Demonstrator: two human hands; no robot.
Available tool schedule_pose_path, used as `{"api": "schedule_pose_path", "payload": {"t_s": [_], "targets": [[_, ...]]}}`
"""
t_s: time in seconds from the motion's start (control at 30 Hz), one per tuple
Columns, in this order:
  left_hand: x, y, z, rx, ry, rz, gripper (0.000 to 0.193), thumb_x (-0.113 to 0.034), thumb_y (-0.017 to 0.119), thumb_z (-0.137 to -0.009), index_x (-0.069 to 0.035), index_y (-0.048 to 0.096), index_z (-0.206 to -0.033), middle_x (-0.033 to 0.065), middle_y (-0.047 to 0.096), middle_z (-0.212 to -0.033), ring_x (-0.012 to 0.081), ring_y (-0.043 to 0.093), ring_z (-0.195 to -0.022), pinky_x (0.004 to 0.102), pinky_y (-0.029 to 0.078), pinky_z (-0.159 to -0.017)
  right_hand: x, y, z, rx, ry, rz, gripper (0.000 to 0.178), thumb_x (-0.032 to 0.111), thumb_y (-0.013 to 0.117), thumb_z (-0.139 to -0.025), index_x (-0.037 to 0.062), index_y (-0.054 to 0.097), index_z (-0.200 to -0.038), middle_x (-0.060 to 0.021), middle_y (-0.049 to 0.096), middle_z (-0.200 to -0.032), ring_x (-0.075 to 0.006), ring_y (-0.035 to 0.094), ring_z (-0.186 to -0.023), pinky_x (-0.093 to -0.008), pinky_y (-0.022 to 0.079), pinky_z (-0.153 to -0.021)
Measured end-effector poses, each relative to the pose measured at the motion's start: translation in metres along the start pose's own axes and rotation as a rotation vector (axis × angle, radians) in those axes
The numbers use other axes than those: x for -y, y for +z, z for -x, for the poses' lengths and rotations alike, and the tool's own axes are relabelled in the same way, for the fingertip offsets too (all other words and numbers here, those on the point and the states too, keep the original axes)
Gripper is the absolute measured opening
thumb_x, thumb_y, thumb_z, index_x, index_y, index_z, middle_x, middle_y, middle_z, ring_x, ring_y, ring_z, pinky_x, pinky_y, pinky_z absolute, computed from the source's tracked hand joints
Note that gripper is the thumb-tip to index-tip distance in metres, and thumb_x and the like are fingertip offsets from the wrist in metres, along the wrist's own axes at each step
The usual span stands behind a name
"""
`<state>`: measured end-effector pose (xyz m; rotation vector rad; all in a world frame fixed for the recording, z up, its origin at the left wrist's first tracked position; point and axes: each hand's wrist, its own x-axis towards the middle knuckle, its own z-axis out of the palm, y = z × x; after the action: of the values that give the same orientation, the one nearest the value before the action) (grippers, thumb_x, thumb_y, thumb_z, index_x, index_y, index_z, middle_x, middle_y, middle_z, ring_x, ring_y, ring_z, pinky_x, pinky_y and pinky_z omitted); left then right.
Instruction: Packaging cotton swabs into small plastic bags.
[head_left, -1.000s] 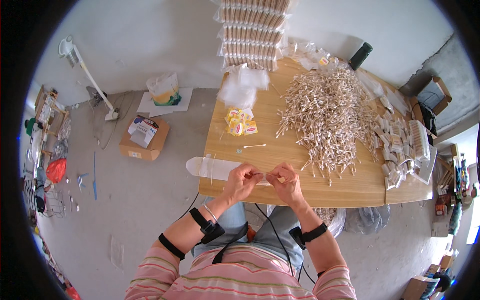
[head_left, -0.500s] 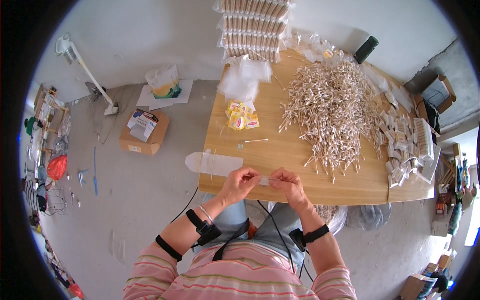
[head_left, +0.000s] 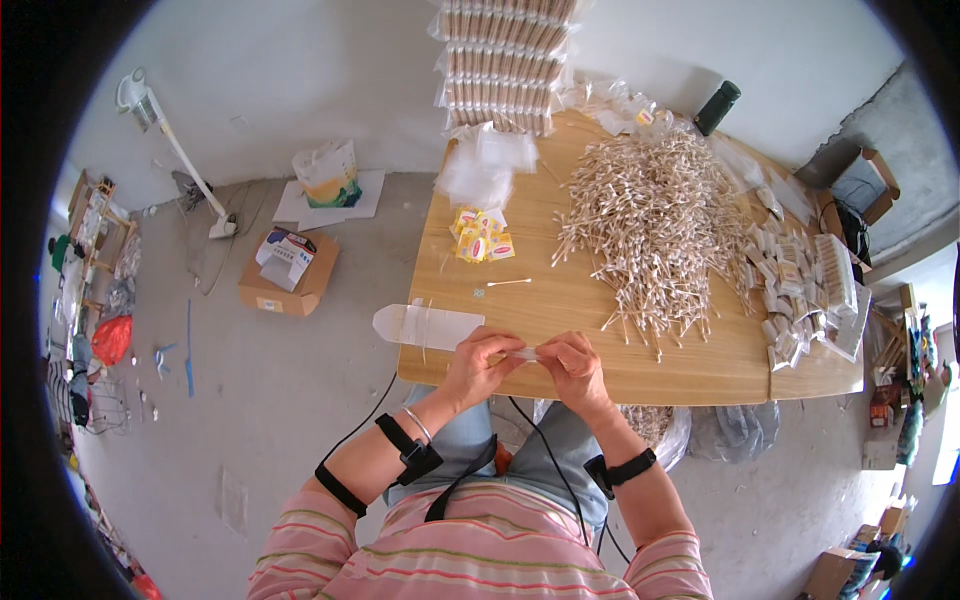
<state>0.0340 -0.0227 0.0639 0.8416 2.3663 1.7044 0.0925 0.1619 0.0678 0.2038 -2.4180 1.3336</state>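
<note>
Just over the table's near edge, my left hand and my right hand meet with their fingers pinched. Between the fingertips is a small, whitish, see-through plastic packet, mostly covered by the fingers; its contents cannot be made out. A white card sheet with a pointed end and a thin band across it lies beside my left hand and sticks out past the table edge. Beyond the hands lies a single cotton swab. Farther off are yellow-and-white printed cards and a pile of clear plastic bags.
A large heap of loose cotton swabs covers the right of the wooden table. Filled packs lie at its right end. Stacked bagged swabs and a dark bottle stand at the back. A cardboard box sits on the floor.
My hands have drawn slightly closer together, and my right fingers have curled in more, so less of the packet shows. The whole view has shifted a little.
</note>
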Motion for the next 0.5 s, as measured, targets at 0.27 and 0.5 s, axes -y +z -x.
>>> {"api": "schedule_pose_path", "payload": {"t_s": [0.27,0.5], "targets": [[-0.001,-0.005,0.002,-0.065,0.473,-0.497,0.028,-0.001,0.074,-0.067,-0.008,0.07,-0.094,0.0035,0.061,-0.091,0.0224,0.059,-0.084,0.0337,0.052,-0.074,0.013,-0.006,-0.003,0.012,-0.312,0.389,0.028,-0.001,0.067,-0.066,0.0075,0.067,-0.093,-0.0056,0.063,-0.095,-0.0248,0.06,-0.089,-0.0352,0.052,-0.076],[-0.007,-0.016,0.001,-0.011,0.593,-0.645,0.028,-0.01,0.066,-0.072,-0.011,0.069,-0.1,-0.0004,0.061,-0.093,0.0182,0.058,-0.086,0.0306,0.05,-0.075,0.011,-0.002,0.001,0.006,-0.464,0.579,0.029,0.008,0.065,-0.068,0.0063,0.068,-0.097,-0.0032,0.061,-0.101,-0.0206,0.06,-0.089,-0.0332,0.053,-0.074]]}}
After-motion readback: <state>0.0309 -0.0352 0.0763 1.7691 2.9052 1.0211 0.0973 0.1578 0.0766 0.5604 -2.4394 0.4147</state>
